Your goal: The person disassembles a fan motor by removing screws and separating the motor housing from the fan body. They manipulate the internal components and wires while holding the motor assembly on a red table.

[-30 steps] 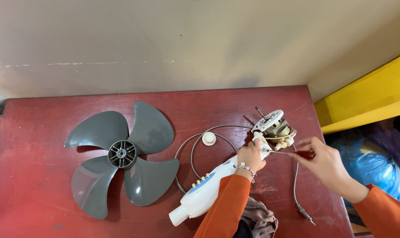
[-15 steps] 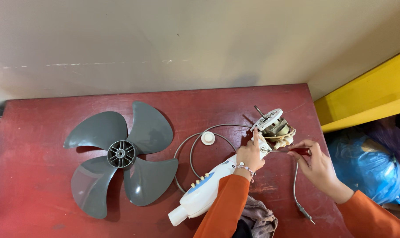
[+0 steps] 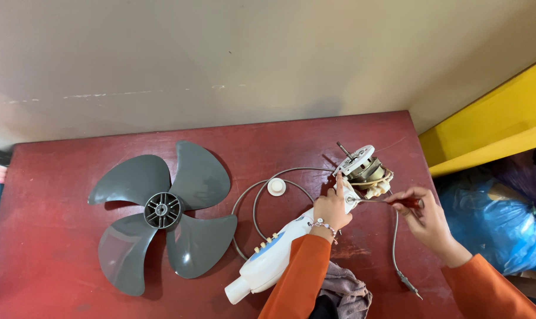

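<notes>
Two bare hands in orange sleeves work over a dark red table (image 3: pixel 61 177) that stands against a pale wall. The left hand (image 3: pixel 332 208) is curled around the upper end of a white fan body (image 3: pixel 280 254), its fingers closed on the neck just below the motor, with a bead bracelet showing at the wrist. The fan body lies tilted across the table, its lower end pointing toward the near edge and a row of small buttons on a blue panel facing up. The motor (image 3: pixel 362 168) sits at the upper end of the body, its bare shaft sticking up and to the left, with pale wires bunched beside it. The right hand (image 3: pixel 424 218) is closed around the red handle of a screwdriver (image 3: pixel 386 201), whose metal shank runs leftward and meets the fan body right beside the left hand's fingertips. A grey cable (image 3: pixel 268 180) loops on the table around a small white round cap (image 3: pixel 276 186) and trails off on the right to a plug (image 3: pixel 411 285) near the table's edge. A grey three-bladed fan blade (image 3: pixel 162 212) lies flat well to the left, apart from both hands. A grey cloth (image 3: pixel 346 289) lies bunched at the near edge between the two sleeves.
</notes>
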